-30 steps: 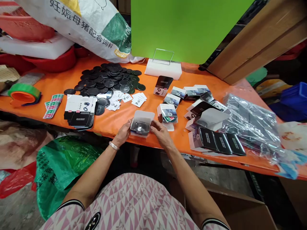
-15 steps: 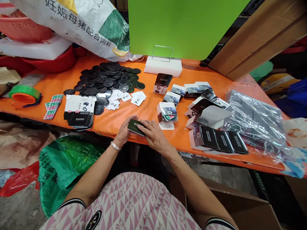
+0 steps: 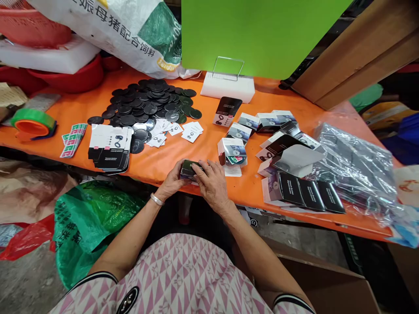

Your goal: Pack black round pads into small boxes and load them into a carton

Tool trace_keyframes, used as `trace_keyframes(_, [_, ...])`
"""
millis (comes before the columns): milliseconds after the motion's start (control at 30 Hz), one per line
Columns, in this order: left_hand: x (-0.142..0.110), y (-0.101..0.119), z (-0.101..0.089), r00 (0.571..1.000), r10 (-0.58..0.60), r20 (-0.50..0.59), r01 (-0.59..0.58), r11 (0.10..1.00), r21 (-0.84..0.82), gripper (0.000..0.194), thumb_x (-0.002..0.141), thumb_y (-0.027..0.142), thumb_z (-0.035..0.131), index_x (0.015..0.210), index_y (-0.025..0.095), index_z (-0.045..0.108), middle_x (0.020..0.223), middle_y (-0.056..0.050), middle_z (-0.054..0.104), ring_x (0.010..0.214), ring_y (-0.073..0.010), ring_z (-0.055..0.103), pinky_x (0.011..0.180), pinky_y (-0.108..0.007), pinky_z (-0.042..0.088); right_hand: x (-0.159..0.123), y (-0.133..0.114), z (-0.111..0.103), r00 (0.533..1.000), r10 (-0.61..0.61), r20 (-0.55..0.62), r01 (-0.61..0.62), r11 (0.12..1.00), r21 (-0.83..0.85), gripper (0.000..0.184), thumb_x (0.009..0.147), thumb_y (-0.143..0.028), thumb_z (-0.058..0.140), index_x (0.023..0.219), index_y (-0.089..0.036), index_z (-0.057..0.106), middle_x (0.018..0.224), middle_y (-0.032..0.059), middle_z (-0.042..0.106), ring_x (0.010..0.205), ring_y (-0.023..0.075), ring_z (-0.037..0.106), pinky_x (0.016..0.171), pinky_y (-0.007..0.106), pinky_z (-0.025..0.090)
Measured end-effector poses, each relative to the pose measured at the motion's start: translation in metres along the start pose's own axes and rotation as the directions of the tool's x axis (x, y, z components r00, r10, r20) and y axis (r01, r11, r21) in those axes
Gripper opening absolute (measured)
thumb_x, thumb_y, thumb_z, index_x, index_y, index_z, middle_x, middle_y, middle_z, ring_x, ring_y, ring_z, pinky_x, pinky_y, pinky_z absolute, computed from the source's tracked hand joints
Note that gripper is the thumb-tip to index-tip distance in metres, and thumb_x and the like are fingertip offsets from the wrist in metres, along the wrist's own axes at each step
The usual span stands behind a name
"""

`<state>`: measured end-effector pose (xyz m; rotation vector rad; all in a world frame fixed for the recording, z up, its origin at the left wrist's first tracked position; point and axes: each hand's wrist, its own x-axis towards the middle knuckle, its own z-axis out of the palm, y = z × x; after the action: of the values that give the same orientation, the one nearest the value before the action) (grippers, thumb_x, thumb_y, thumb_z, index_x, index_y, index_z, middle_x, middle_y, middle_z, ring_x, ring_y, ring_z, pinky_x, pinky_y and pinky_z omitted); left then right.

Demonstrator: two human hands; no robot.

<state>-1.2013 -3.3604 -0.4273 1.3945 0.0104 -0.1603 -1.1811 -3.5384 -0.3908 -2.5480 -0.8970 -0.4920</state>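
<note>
Black box [image 3: 190, 169] sits mostly hidden between the hands: left hand [image 3: 172, 179] and right hand [image 3: 212, 182] both clasp it, its print unreadable.

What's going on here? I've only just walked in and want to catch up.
A person is holding a small black box between their left hand and right hand, near the front edge of an orange-covered table. Further back lies a pile of black round discs, beside a stack of black-and-white cards. More white and black boxes are spread to the right, near a clear plastic bag.
</note>
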Motion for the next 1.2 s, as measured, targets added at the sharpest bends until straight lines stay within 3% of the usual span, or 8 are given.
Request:
trace_keyframes(300, [0.0, 0.001, 0.0, 1.0, -0.022, -0.015, 0.021, 1.0, -0.022, 0.072, 0.066, 0.023, 0.079, 0.131, 0.023, 0.048, 0.123, -0.006, 0.057, 0.11, -0.022, 0.058, 0.093, -0.033, 0.05, -0.005, -0.019, -0.005, 0.995, 0.007, 0.101, 0.008, 0.988, -0.151, 0.042, 0.093, -0.018, 0.049, 0.133, -0.014, 0.059, 0.135, 0.0183, 0.058, 0.126, 0.0371, 0.048, 0.104, 0.055, 0.039])
trace_keyframes(500, [-0.003, 0.01, 0.0, 1.0, -0.005, 0.0, 0.005, 0.999, 0.033, 0.075, 0.068, 0.027, 0.079, 0.135, 0.023, 0.045, 0.13, -0.007, 0.054, 0.115, -0.0235, 0.056, 0.097, -0.034, 0.048, -0.014, -0.006, -0.003, 0.977, -0.077, 0.199, 0.064, 0.995, 0.07, 0.047, 0.093, -0.014, 0.045, 0.14, -0.016, 0.051, 0.148, 0.0133, 0.046, 0.146, 0.0358, 0.021, 0.108, 0.058, 0.04])
trace_keyframes(633, [-0.004, 0.022, 0.004, 0.995, 0.1, 0.005, -0.1, 0.995, 0.028, 0.059, 0.085, 0.041, 0.064, 0.138, 0.024, 0.045, 0.142, -0.009, 0.049, 0.129, -0.0251, 0.047, 0.109, -0.036, 0.039, -0.019, 0.0, 0.01, 0.987, -0.081, 0.141, 0.059, 0.986, 0.154, 0.051, 0.092, -0.012, 0.047, 0.142, -0.02, 0.049, 0.15, 0.0104, 0.045, 0.15, 0.0321, 0.012, 0.113, 0.06, 0.034])
trace_keyframes(733, [-0.001, 0.024, 0.007, 0.991, 0.109, -0.072, -0.099, 0.986, 0.135, 0.044, 0.09, 0.042, 0.056, 0.13, 0.023, 0.051, 0.132, -0.008, 0.056, 0.122, -0.0224, 0.052, 0.106, -0.034, 0.041, -0.021, -0.002, 0.022, 0.997, -0.028, 0.07, 0.015, 0.984, 0.178, 0.053, 0.09, -0.008, 0.046, 0.14, -0.023, 0.051, 0.149, 0.0083, 0.046, 0.151, 0.0288, 0.006, 0.116, 0.061, 0.029])
trace_keyframes(833, [0.005, 0.021, 0.006, 0.988, 0.113, -0.102, -0.092, 0.976, 0.198, 0.038, 0.09, 0.041, 0.055, 0.124, 0.023, 0.052, 0.123, -0.006, 0.058, 0.114, -0.0208, 0.055, 0.101, -0.032, 0.044, -0.019, 0.002, 0.025, 1.0, 0.007, -0.008, -0.005, 0.961, 0.278, 0.047, 0.093, -0.015, 0.047, 0.138, -0.024, 0.053, 0.147, 0.0081, 0.048, 0.15, 0.0259, 0.016, 0.116, 0.057, 0.031])
trace_keyframes(1000, [0.01, 0.019, 0.007, 0.986, 0.13, -0.103, -0.099, 0.961, 0.258, 0.037, 0.09, 0.038, 0.052, 0.124, 0.023, 0.05, 0.121, -0.006, 0.058, 0.109, -0.0189, 0.056, 0.097, -0.031, 0.045, -0.019, 0.014, 0.018, 0.974, 0.2, -0.105, -0.132, 0.882, 0.453, 0.047, 0.099, -0.029, 0.042, 0.146, -0.022, 0.043, 0.153, 0.0126, 0.04, 0.143, 0.0202, 0.034, 0.113, 0.043, 0.038])
trace_keyframes(1133, [0.01, 0.019, 0.011, 0.976, 0.153, -0.152, -0.104, 0.952, 0.288, 0.034, 0.088, 0.031, 0.05, 0.121, 0.021, 0.05, 0.119, -0.006, 0.059, 0.108, -0.0191, 0.056, 0.095, -0.032, 0.046, -0.019, 0.012, 0.017, 0.985, 0.15, -0.086, -0.091, 0.872, 0.481, 0.042, 0.102, -0.028, 0.031, 0.136, -0.02, 0.055, 0.145, 0.0128, 0.05, 0.137, 0.0164, 0.044, 0.11, 0.037, 0.042])
trace_keyframes(1200, [0.011, 0.019, 0.011, 0.974, 0.144, -0.175, -0.087, 0.95, 0.299, 0.033, 0.088, 0.032, 0.05, 0.12, 0.022, 0.052, 0.119, -0.006, 0.058, 0.108, -0.0192, 0.056, 0.096, -0.032, 0.045, -0.014, 0.011, 0.012, 0.993, 0.111, -0.031, -0.088, 0.9, 0.426, 0.039, 0.101, -0.034, 0.04, 0.133, -0.022, 0.057, 0.143, 0.0119, 0.051, 0.135, 0.0189, 0.045, 0.109, 0.039, 0.042])
